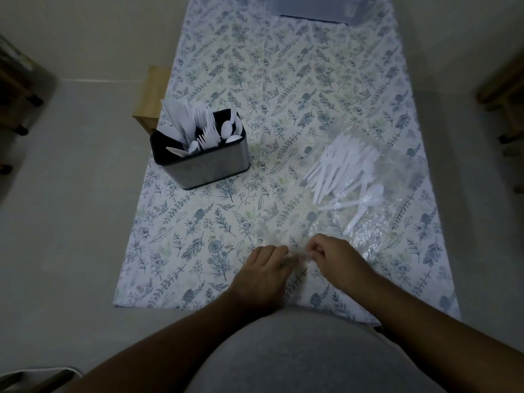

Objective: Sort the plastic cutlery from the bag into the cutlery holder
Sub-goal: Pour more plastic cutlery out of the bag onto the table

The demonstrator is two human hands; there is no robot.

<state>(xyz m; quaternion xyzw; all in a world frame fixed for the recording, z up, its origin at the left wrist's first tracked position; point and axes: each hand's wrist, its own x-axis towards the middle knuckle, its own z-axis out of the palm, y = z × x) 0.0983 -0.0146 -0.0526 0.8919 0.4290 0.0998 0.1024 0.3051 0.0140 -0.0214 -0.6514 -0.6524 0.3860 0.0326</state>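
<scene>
1. Brown box (pixel 151 99) sits off the left edge of the table, partly hidden behind the cutlery holder.
2. On the left half of the floral tablecloth (pixel 283 80) stands the cutlery holder (pixel 204 163), a dark metal bin seen at a tilt through the wide lens. White plastic knives (pixel 177 120) stand in its left part, forks (pixel 208 134) in the middle and spoons (pixel 229 129) on the right.
3. At the near edge of the table the left hand (pixel 265 275) is curled, its fingertips pinching the near edge of the clear plastic bag (pixel 397 211).
4. Just beside it, almost touching, the right hand (pixel 337 259) is also closed in a pinch on the same thin film; the two hands meet over the bag's mouth.
5. From there the bag spreads away to the right, lying flat and crinkled on the cloth.
6. Inside it, well apart from the holder, lies a loose heap of cutlery (pixel 343 171): mostly forks fanned together, with a few spoons toward the near side.
7. At the far end of the table, right of centre, a clear plastic container (pixel 317 8) is cut off by the frame.
</scene>
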